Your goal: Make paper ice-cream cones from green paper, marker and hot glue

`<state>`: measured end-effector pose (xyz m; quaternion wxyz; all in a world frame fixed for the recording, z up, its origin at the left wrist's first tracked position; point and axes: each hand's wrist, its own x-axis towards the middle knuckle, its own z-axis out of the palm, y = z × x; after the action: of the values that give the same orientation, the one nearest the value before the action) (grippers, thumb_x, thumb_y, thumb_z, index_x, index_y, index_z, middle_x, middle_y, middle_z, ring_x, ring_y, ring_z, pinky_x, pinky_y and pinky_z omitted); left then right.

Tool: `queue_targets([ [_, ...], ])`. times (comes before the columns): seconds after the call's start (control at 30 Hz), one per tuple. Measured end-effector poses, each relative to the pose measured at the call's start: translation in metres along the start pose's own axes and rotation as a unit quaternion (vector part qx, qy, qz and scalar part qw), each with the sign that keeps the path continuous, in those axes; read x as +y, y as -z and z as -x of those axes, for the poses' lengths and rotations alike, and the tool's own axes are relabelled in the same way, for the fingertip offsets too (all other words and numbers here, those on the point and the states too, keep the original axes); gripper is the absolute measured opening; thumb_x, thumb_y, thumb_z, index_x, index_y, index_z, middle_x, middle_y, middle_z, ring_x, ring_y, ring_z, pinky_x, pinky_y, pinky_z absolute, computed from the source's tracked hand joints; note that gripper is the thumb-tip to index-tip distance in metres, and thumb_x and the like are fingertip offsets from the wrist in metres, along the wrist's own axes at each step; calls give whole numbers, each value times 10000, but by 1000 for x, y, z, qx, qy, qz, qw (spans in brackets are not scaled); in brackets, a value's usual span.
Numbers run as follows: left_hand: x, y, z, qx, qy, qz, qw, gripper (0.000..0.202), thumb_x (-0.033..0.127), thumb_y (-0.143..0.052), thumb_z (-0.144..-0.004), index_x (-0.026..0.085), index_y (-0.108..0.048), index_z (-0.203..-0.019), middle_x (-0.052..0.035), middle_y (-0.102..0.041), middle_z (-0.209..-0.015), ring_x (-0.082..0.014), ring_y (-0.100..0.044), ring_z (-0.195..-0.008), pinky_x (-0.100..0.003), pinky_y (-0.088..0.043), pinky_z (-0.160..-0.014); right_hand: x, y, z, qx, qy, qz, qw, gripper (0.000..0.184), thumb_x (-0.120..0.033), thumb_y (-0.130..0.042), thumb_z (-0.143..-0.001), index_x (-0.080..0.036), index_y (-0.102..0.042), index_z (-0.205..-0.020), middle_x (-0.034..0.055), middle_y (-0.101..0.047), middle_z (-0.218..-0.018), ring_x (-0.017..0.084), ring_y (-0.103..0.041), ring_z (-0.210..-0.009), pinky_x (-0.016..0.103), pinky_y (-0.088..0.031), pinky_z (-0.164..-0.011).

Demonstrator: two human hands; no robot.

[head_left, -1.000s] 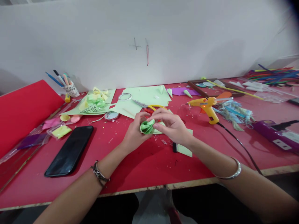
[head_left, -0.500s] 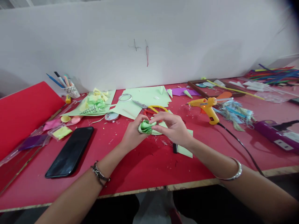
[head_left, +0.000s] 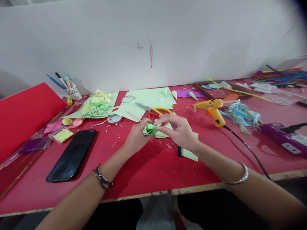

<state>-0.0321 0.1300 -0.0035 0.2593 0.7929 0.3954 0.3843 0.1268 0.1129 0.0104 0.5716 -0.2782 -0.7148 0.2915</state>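
A green paper flower (head_left: 150, 129) with curled layers is held up over the middle of the red table. My left hand (head_left: 137, 136) is closed around its left side and base. From the right, my right hand (head_left: 177, 130) pinches the flower's edge between thumb and fingertips. Just behind the hands lie scissors (head_left: 160, 111) with yellow and red handles. Light green paper pieces (head_left: 190, 155) lie under and beside my right hand, with a small black object (head_left: 179, 151) at one edge.
A yellow glue gun (head_left: 213, 111), its light lit, stands at right, its cord running to a purple power strip (head_left: 283, 139). A black phone (head_left: 72, 156) lies at left. Behind are a pen cup (head_left: 74, 93), green sheets (head_left: 148, 95) and a paper cone with crumpled paper (head_left: 92, 111).
The fingers of my right hand have shifted slightly on the flower's edge, and the flower has turned a little. The table items stay where they were.
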Motion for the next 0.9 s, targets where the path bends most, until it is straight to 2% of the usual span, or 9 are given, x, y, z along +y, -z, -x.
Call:
queue_targets([
  [0.2, 1, -2, 0, -18, -6, 100, 995, 164, 173, -573, -672, 164, -483, -808, 43, -493, -663, -75, -446, -590, -187, -366, -543, -1, 4, -3, -30, 6, -16, 999, 127, -218, -606, -734, -216, -639, -856, 15, -623, -781, 122, -552, -750, 297, -459, -696],
  [0.33, 4, -1, -1, -29, -6, 151, 988, 179, 198, -582, -668, 151, -508, -824, 10, -531, -713, -93, -471, -624, -217, -398, -577, -5, 5, -3, -42, 15, 8, 999, 211, -209, -616, -725, -248, -642, -931, 0, -544, -768, 96, -481, -676, 258, -435, -622],
  [0.43, 6, 1, -3, -33, 2, 163, 986, 148, 213, -589, -657, 142, -506, -757, 10, -529, -670, -93, -463, -592, -223, -398, -555, -6, 4, -3, -48, 11, 22, 999, 228, -210, -606, -734, -275, -645, -949, -10, -487, -736, 88, -444, -638, 235, -413, -563],
  [0.63, 7, 0, -2, -56, 41, 178, 981, 129, 206, -582, -642, 138, -514, -728, 7, -530, -655, -100, -468, -586, -232, -398, -548, -5, 2, -1, -58, 6, 7, 998, 184, -190, -567, -764, -245, -653, -917, 12, -517, -768, 112, -498, -727, 274, -437, -655],
  [0.9, 2, -3, -2, -43, 4, 163, 986, 104, 184, -565, -656, 154, -482, -711, 43, -480, -611, -75, -424, -551, -198, -362, -521, -7, 1, 0, -52, -8, -3, 999, 141, -145, -515, -765, -186, -590, -878, 5, -515, -757, 89, -491, -655, 260, -440, -608],
])
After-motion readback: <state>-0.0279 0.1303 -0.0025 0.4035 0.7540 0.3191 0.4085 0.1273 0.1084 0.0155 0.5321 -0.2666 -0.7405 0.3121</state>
